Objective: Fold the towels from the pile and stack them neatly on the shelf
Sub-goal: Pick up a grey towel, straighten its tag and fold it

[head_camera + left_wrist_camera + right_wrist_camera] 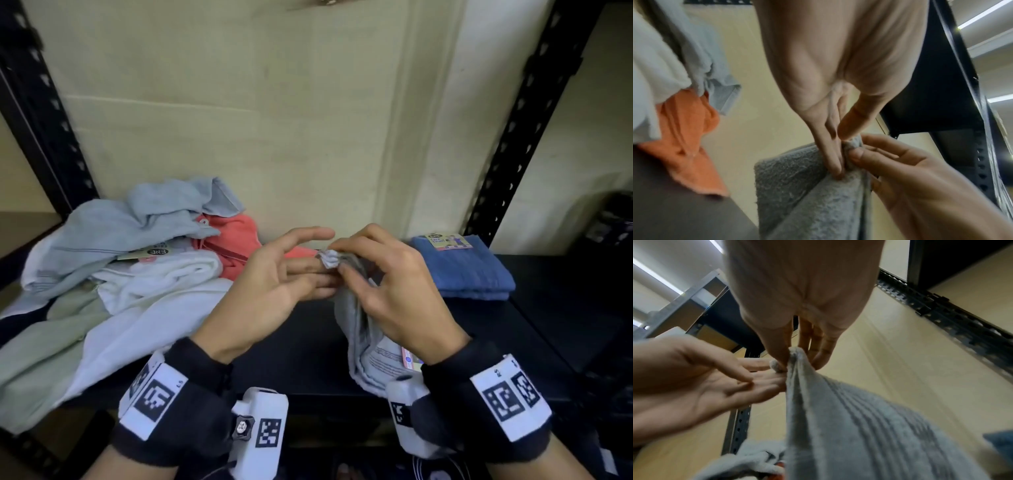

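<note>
A grey towel (363,329) is held up above a black shelf (308,342), gathered at one corner. The corner is pinched by the right hand (387,284) between thumb and fingertips, and the rest of the cloth hangs down below the wrist, with a printed label seen near its lower edge. The left hand (270,284) is held palm up beside it, fingers relaxed and nearly straight, their tips touching the bunched corner; nothing is seen clenched in it.

From the head view alone the layout is given: a loose pile of towels (113,260) in pale blue, white, pale green and coral lies on the left of the shelf, and a folded blue towel (462,270) with a paper tag lies at the right rear, well apart from the pile.

Only in the left wrist view is the looped terry texture of the grey towel (807,191) made out, with the left fingertips (835,167) pressed against its fold. Only in the right wrist view are woven stripes shown across the hanging cloth (869,426).

The shelf is framed by black perforated metal uprights (513,130), with a cream wall (257,120) behind. Strip lights on the ceiling are caught in both wrist views.
</note>
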